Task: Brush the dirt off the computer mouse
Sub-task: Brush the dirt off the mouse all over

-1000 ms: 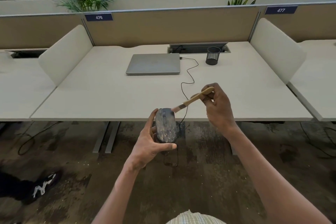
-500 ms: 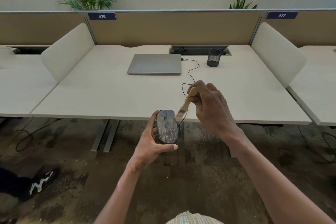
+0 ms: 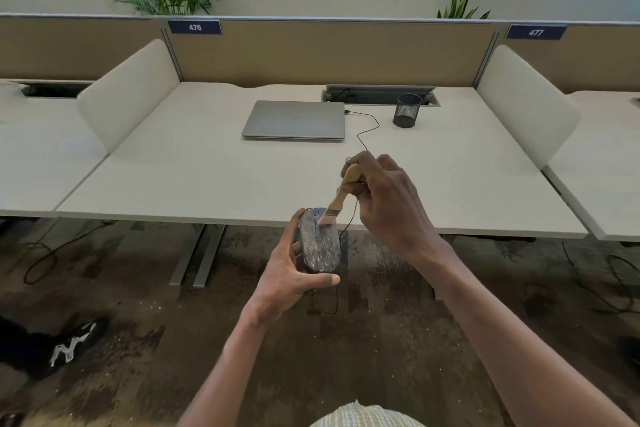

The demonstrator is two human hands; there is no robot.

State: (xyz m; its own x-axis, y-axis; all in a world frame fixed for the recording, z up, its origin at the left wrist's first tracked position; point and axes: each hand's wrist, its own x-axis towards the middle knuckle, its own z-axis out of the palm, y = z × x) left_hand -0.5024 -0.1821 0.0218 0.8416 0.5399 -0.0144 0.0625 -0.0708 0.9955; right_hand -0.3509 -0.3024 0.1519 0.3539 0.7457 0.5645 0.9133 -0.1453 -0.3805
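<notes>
A dark computer mouse [image 3: 320, 246], speckled with pale dirt, is held in the air just in front of the desk's near edge. My left hand [image 3: 289, 274] grips it from the left side and below, thumb across its near end. My right hand [image 3: 384, 199] holds a small wooden-handled brush [image 3: 341, 196], its bristles touching the mouse's far end by the buttons. The mouse's thin black cable [image 3: 363, 135] runs back over the desk to the laptop.
A closed grey laptop [image 3: 294, 120] and a black mesh pen cup [image 3: 407, 111] stand at the back of the white desk [image 3: 207, 177]. White side dividers flank the desk. Below lie a dark stained floor, loose cables and a black shoe [image 3: 65, 347].
My right hand has swung the brush from a flat, sideways angle to a steep one and brought its bristles down onto the mouse's far end. My left hand stays with the mouse.
</notes>
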